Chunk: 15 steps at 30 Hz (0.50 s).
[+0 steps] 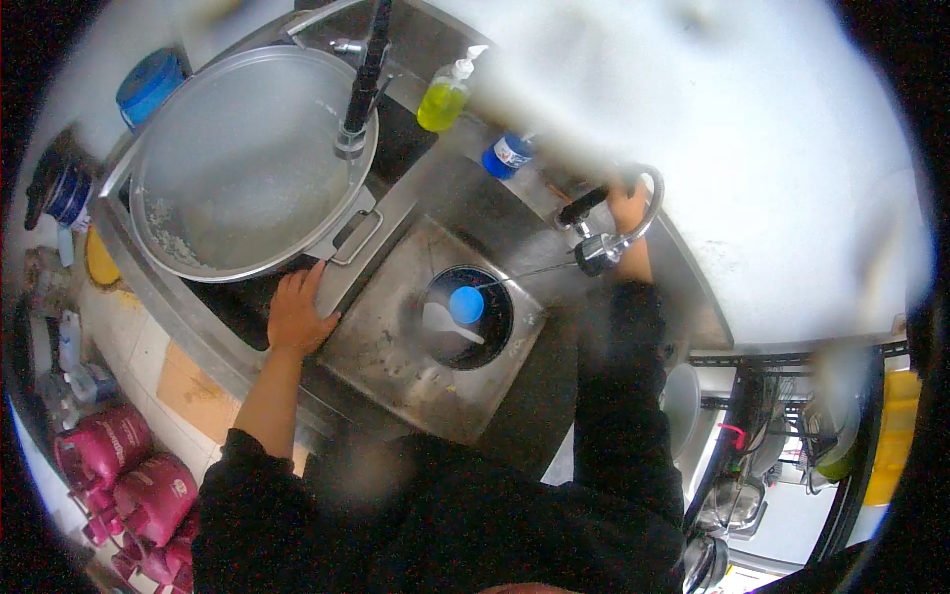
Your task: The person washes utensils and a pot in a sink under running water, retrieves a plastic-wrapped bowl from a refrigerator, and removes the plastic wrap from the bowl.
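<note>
My left hand (300, 312) lies on the metal rim between the two sinks, fingers apart, just below the handle of a large round pot. At the back right, my right hand (627, 210) is closed at the black part of a faucet (597, 253) with a curved chrome neck; the neck partly covers the fingers. A thin stream of water runs from the faucet toward a dark round bowl (502, 342) in the steel sink (396, 396). Inside the bowl are a light blue round cup or scoop (466, 305) and a white rice paddle (453, 325).
The large metal pot (247, 158), holding cloudy liquid, fills the left sink under a second black faucet (364, 89). A green soap pump bottle (445, 96) and a blue container (507, 156) stand behind. Dark red gas cylinders (129, 460) are at lower left, shelving (757, 436) at right.
</note>
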Each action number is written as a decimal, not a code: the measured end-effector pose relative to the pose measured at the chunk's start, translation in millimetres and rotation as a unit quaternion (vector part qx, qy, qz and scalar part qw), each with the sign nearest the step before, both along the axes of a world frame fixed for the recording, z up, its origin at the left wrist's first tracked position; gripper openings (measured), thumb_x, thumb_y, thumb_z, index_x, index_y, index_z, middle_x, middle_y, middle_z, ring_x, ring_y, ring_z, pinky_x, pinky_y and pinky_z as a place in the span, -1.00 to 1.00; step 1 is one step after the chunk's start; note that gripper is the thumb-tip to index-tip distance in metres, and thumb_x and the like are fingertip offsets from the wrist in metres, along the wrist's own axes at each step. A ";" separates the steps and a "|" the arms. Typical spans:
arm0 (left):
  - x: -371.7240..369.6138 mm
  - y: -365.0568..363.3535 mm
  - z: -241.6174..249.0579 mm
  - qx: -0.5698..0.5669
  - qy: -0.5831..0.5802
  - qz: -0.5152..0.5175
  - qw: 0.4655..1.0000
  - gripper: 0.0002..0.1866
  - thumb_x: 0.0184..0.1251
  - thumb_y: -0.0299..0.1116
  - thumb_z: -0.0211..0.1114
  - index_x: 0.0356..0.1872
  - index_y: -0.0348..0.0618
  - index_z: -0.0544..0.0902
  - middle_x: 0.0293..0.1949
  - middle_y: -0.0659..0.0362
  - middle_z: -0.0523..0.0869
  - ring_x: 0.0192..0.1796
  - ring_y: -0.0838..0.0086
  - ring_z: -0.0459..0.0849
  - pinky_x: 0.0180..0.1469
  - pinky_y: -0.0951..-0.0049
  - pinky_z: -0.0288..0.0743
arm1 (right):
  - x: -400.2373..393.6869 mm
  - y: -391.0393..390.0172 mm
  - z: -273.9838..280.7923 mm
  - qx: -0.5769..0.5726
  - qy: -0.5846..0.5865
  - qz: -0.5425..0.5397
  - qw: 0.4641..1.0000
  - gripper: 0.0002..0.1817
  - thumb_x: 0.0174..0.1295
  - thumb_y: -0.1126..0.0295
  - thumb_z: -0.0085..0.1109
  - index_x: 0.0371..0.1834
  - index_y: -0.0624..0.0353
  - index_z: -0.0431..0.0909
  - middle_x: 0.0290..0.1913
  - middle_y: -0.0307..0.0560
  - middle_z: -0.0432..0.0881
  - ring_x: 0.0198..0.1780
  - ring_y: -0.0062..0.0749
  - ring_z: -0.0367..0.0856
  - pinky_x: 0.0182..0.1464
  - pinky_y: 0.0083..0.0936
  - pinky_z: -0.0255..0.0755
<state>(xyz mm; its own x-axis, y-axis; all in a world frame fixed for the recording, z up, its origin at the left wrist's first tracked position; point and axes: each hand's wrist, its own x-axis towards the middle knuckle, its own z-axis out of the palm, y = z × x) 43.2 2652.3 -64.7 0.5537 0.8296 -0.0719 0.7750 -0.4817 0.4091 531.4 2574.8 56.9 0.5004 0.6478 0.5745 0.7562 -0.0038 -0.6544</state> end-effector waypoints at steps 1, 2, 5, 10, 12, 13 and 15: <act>-0.1 0.1 0.3 0.002 -0.002 -0.001 1.000 -0.13 -0.22 -0.18 0.38 0.23 0.09 0.16 0.08 0.06 0.35 0.17 0.15 0.24 0.18 0.23 0.18 | 0.4 0.2 -0.3 0.000 0.002 0.001 1.000 -0.77 0.06 0.33 0.17 -0.58 0.20 0.39 -0.62 -0.17 0.48 -0.54 -0.50 0.45 -0.48 -0.56 0.31; -0.5 0.1 -1.2 0.007 -0.003 -0.003 1.000 -0.13 -0.23 -0.18 0.38 0.23 0.09 0.16 0.08 0.06 0.35 0.16 0.14 0.25 0.18 0.23 0.18 | 0.7 0.4 -0.5 0.001 0.005 0.002 1.000 -0.77 0.06 0.33 0.17 -0.58 0.21 0.39 -0.61 -0.17 0.48 -0.53 -0.49 0.45 -0.46 -0.56 0.31; -1.3 0.3 -5.0 0.014 -0.011 -0.005 1.000 -0.12 -0.24 -0.18 0.39 0.23 0.07 0.16 0.09 0.02 0.35 0.16 0.10 0.26 0.19 0.21 0.17 | -1.2 0.0 -0.2 -0.004 0.036 -0.005 0.999 -0.77 0.06 0.32 0.17 -0.58 0.21 0.39 -0.61 -0.17 0.48 -0.52 -0.49 0.45 -0.46 -0.56 0.31; -1.2 0.4 -2.6 0.005 -0.025 -0.009 1.000 -0.09 -0.26 -0.17 0.41 0.24 0.05 0.15 0.11 -0.05 0.35 0.16 0.03 0.27 0.22 0.16 0.14 | 6.9 -1.1 -4.9 -0.011 0.042 0.007 0.999 -0.75 0.07 0.30 0.17 -0.58 0.22 0.39 -0.61 -0.17 0.48 -0.53 -0.48 0.44 -0.46 -0.56 0.30; -1.5 0.9 -4.9 0.006 -0.027 -0.010 1.000 -0.09 -0.26 -0.17 0.41 0.24 0.05 0.14 0.10 -0.04 0.35 0.16 0.03 0.27 0.22 0.16 0.13 | 12.0 -0.4 -5.8 -0.027 0.032 0.011 0.999 -0.75 0.07 0.31 0.16 -0.58 0.22 0.38 -0.62 -0.16 0.48 -0.53 -0.49 0.44 -0.47 -0.56 0.30; -1.6 1.0 -5.7 0.006 -0.028 -0.011 1.000 -0.09 -0.26 -0.17 0.41 0.24 0.05 0.14 0.10 -0.04 0.35 0.16 0.03 0.27 0.22 0.16 0.13 | 11.9 -0.6 -5.8 -0.024 0.032 0.017 0.999 -0.76 0.07 0.31 0.16 -0.58 0.22 0.38 -0.62 -0.16 0.48 -0.53 -0.48 0.44 -0.46 -0.56 0.30; -1.7 0.1 -5.6 0.011 -0.026 -0.007 1.000 -0.08 -0.26 -0.18 0.41 0.24 0.05 0.14 0.10 -0.04 0.36 0.16 0.03 0.27 0.22 0.16 0.13 | 8.7 -1.1 -3.8 -0.017 0.032 0.028 0.999 -0.77 0.06 0.33 0.16 -0.58 0.22 0.39 -0.62 -0.16 0.48 -0.53 -0.48 0.44 -0.46 -0.56 0.30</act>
<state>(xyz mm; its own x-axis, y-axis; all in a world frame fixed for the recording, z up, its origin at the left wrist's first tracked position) 41.5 2652.4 -70.3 0.5681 0.8225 -0.0254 0.7462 -0.5019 0.4374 540.1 2573.7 53.1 0.4980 0.6936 0.5205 0.7127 0.0145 -0.7013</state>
